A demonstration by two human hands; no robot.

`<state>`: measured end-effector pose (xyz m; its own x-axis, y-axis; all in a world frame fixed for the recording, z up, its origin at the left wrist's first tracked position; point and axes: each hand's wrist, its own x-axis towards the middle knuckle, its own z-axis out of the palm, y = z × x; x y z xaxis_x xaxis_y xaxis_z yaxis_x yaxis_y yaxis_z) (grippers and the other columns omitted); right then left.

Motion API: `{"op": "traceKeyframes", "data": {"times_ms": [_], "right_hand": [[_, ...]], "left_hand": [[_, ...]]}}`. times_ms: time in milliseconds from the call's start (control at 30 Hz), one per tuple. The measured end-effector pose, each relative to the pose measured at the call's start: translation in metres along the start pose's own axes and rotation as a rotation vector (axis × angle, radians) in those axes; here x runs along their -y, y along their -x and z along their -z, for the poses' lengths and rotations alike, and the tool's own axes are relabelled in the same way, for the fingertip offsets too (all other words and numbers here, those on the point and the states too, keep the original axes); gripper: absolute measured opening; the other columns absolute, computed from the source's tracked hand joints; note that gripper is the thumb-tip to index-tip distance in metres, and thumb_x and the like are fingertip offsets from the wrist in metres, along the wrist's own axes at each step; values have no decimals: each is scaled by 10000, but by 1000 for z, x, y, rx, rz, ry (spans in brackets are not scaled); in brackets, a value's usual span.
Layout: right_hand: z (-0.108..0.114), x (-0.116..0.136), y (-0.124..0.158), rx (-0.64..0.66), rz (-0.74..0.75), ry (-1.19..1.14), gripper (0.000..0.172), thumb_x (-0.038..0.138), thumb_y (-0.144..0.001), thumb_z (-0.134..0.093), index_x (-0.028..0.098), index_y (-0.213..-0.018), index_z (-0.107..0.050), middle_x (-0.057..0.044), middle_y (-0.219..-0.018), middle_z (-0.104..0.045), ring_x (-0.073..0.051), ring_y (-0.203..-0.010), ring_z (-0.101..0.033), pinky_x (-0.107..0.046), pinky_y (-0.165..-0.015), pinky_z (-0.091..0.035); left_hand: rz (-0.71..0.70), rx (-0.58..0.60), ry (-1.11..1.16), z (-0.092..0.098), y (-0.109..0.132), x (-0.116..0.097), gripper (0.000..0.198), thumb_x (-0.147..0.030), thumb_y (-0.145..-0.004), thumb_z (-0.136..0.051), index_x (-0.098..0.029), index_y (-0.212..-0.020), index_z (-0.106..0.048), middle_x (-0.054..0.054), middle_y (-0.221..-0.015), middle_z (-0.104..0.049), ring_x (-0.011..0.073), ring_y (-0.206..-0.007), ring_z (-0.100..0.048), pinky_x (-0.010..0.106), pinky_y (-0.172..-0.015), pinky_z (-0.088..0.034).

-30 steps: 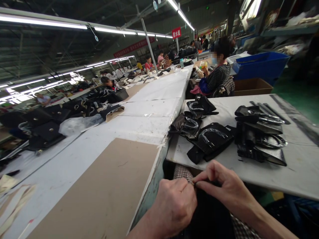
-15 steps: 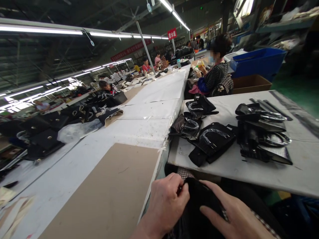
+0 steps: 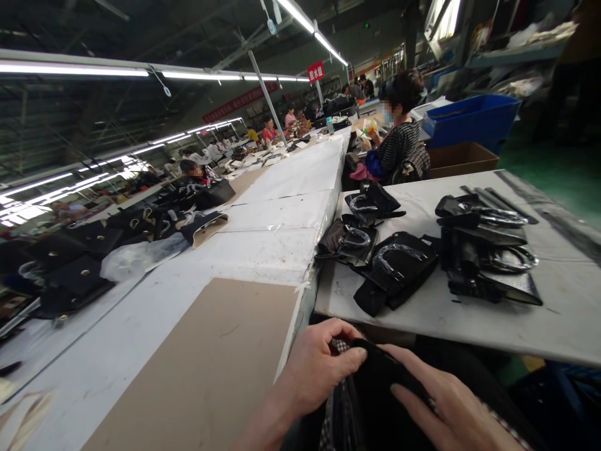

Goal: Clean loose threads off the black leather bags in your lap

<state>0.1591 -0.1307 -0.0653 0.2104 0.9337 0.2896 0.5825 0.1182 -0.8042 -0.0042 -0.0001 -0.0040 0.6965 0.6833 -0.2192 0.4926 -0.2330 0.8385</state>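
Over my lap at the bottom of the head view lies a black bag (image 3: 375, 391), dark and partly covered by my hands. My left hand (image 3: 322, 360) pinches its upper edge between thumb and curled fingers. On the other side, my right hand (image 3: 441, 391) grips the bag, thumb on the near face and fingers along the far edge. Much of the bag's shape is lost in shadow. Just beyond, a black handbag (image 3: 399, 266) with plastic-wrapped handles rests on the side table (image 3: 498, 329).
A long white worktable (image 3: 277, 250) with a beige board (image 3: 206, 369) runs along my left. More black bags (image 3: 488, 250) are piled on the side table. A seated co-worker (image 3: 399, 144) is ahead, beside a blue bin (image 3: 469, 125). Black bag parts (image 3: 75, 269) cover the far left.
My left hand's fingers have shifted along the bag's edge, with the thumb now extended over it. My right hand keeps its hold. The view has turned slightly.
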Motion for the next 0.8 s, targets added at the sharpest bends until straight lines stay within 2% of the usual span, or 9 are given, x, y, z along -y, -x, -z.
{"op": "traceKeyframes", "data": {"times_ms": [167, 333, 467, 567, 800], "right_hand": [[-1, 0, 2, 22, 4, -25, 382, 219, -840, -563, 283, -1209, -636, -14, -1125, -712, -244, -946, -709, -257, -806, -600], [-2, 6, 2, 114, 60, -13, 445, 171, -835, -554, 286, -1262, -604, -4, -1172, -691, -242, -993, -693, -259, -834, -593], [-2, 5, 6, 110, 116, 8, 468, 155, -832, -558, 284, -1281, -587, -1, -1199, -676, -233, -993, -693, -248, -855, -585], [-3, 3, 8, 87, 140, 20, 456, 156, -833, -546, 276, -1270, -595, -4, -1185, -682, -233, -978, -697, -244, -835, -593], [-4, 5, 5, 99, 132, 24, 446, 159, -830, -538, 275, -1255, -607, -4, -1165, -692, -235, -963, -703, -246, -817, -600]], "left_hand": [[65, 28, 92, -6, 4, 0, 66, -191, -804, -601, -187, -871, -604, -48, -754, -594, 105, -676, -518, 188, -586, -387], [60, -67, -193, -5, 10, -10, 131, -87, -713, -653, -196, -737, -584, -56, -690, -589, 115, -641, -516, 200, -558, -349], [18, -117, -352, -5, 14, -10, 146, -72, -700, -678, -200, -721, -612, -40, -705, -629, 136, -664, -554, 212, -575, -356], [12, -118, -381, -5, 14, -8, 145, -68, -695, -675, -202, -714, -622, -38, -699, -642, 139, -656, -564, 213, -568, -349], [94, -117, -352, -6, 12, -14, 147, -95, -657, -731, -184, -653, -614, -42, -647, -639, 133, -613, -557, 217, -545, -318]]}}
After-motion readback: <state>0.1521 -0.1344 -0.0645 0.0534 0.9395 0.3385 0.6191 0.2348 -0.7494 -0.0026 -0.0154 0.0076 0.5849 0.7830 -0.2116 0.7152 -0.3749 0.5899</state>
